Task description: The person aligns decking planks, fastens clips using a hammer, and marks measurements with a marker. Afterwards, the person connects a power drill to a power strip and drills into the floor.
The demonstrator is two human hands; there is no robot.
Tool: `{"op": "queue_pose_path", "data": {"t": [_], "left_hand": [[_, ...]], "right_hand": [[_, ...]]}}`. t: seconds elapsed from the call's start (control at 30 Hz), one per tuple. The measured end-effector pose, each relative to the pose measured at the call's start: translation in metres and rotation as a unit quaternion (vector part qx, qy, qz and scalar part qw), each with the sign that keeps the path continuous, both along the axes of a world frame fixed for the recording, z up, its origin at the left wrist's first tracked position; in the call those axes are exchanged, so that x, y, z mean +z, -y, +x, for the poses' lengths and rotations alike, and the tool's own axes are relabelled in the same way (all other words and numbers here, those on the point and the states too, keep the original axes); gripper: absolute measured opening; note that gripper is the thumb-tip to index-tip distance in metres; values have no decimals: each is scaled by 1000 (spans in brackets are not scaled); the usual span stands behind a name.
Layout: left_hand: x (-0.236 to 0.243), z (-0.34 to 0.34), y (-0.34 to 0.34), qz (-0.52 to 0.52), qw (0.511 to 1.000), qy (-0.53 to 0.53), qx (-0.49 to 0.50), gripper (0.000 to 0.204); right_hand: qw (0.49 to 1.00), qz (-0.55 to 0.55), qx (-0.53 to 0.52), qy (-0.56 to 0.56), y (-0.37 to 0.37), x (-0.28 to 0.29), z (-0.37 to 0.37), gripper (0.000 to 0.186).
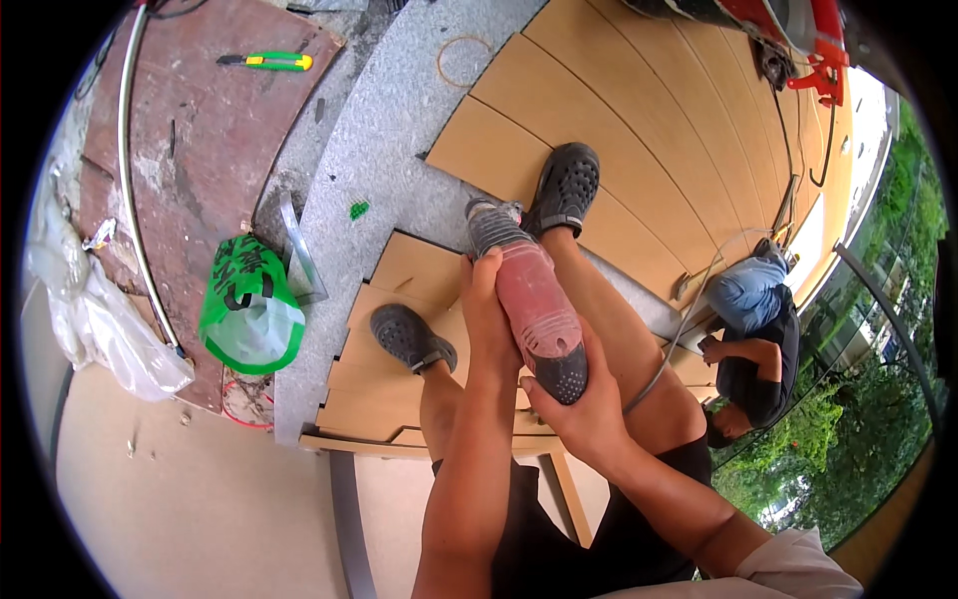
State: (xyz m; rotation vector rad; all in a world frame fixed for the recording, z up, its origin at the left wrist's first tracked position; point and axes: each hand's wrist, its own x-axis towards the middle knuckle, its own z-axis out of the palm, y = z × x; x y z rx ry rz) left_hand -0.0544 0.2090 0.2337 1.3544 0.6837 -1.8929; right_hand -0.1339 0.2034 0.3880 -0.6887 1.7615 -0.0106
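Both my hands hold a dusty red power tool point(539, 295) with a long rounded body. Its black rear end has small vent holes, and the grey, ribbed front points up and away from me. My left hand point(485, 299) wraps the body's left side near the front, thumb along it. Around the black rear end curls my right hand point(587, 404), with the thumb on its near side. The tool is held in the air above my legs and dark clogs point(569, 185). Its exact kind and what fits its tip cannot be made out.
Tan planks point(599, 120) cover the floor beside grey stone paving point(399, 110). On the left are a green bag point(244, 299), a green-yellow utility knife point(267, 62), white plastic sheeting point(120, 339) and a metal tube point(125, 150). A grey cable point(684, 324) runs toward a crouching person point(763, 354) at right.
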Motion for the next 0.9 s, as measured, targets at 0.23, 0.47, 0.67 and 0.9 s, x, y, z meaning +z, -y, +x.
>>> {"op": "queue_pose_path", "data": {"t": [0.23,0.47,0.67,0.9], "left_hand": [[1,2,3,19,995,-23,93,42],[-2,-2,2,13,1000,6,21,55],[-3,-12,5,-6,999,25,45,51],[-4,-16,10,-4,993,22,112,65]], "right_hand": [[999,46,15,-4,14,5,1,89],[999,-8,35,-12,5,-1,-2,91],[1000,13,5,-8,8,-1,-13,87],[999,38,15,-19,18,-2,-20,86]]}}
